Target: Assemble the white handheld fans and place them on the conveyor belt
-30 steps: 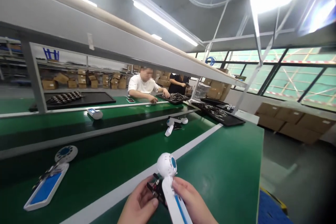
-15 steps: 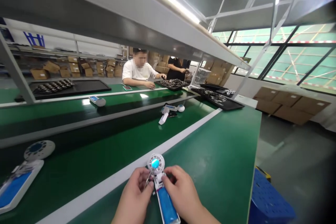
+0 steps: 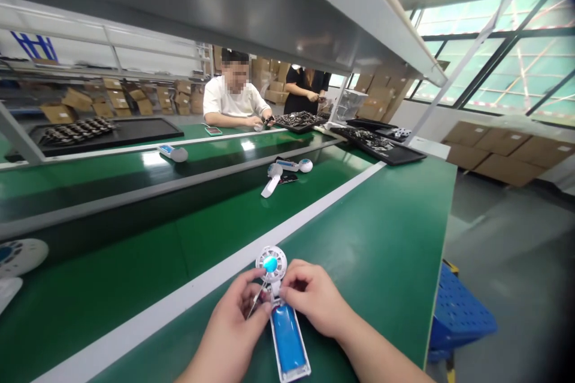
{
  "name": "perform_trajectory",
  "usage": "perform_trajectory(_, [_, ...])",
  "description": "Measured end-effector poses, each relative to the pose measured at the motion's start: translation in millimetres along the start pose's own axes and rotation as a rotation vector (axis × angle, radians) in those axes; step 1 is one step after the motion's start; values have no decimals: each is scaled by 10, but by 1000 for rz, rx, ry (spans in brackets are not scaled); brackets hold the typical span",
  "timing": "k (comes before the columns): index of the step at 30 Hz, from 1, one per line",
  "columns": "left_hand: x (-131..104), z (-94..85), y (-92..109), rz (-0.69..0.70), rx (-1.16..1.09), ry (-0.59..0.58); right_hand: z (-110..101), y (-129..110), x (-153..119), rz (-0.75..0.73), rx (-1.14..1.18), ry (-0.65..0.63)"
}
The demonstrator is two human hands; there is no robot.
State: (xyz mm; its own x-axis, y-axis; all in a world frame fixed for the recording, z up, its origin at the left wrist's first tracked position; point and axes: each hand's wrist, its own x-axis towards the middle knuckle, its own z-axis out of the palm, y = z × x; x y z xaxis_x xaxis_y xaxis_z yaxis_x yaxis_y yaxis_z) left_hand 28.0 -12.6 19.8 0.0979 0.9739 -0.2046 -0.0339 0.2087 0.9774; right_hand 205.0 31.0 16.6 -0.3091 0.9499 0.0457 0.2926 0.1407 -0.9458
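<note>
Where both hands meet: white handheld fan (image 3: 275, 288), above the near worktop (image 3: 368, 239), head pointing away from the wearer; contact with the surface cannot be told.
Fan face: uncovered side up, blue cell (image 3: 288, 341) in the handle; probably turned so to keep the inside in sight and reach.
Left hand (image 3: 236, 317): fingers curled inward, apparently pinching a small part with thin leads (image 3: 255, 299), mostly hidden; forefinger at the fan head's rim, likely steadying it.
Right hand (image 3: 317, 299): thumb and forefinger pressed together at the fan's neck, other fingers folded; a grip suited to fine work.
Sunken green strip: two more fans (image 3: 272, 182) (image 3: 305, 165) close together, perhaps parked clear of the hands.
Changed over one second: held fan turned from its smooth white shell to its uncovered face; fan at left edge (image 3: 27, 257) now partly cut off by the view.
Co-worker in white (image 3: 222, 99): one hand at the parts tray (image 3: 300, 121) a second ago, both now near each other beside it.
</note>
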Motion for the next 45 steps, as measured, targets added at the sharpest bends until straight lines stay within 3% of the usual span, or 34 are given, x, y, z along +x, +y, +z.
perform_trajectory(6, [12,-60,-68,30,143,66,146,-60,-69,-21,-47,72])
perform_trajectory(16, [-52,-103,-32,215,565,123,331,-137,-137,-240,-335,295])
perform_trajectory(26, [-68,-88,-73,393,760,154,342,-100,-180,-386,-545,328])
perform_trajectory(31, [-77,-96,-107,474,815,142,349,-106,-180,-323,-504,310])
perform_trajectory(38, [-93,-53,-47,344,687,147,355,-141,-148,-164,-365,271])
perform_trajectory(45, [-103,-62,-17,319,657,143,304,-173,-143,-148,-328,252])
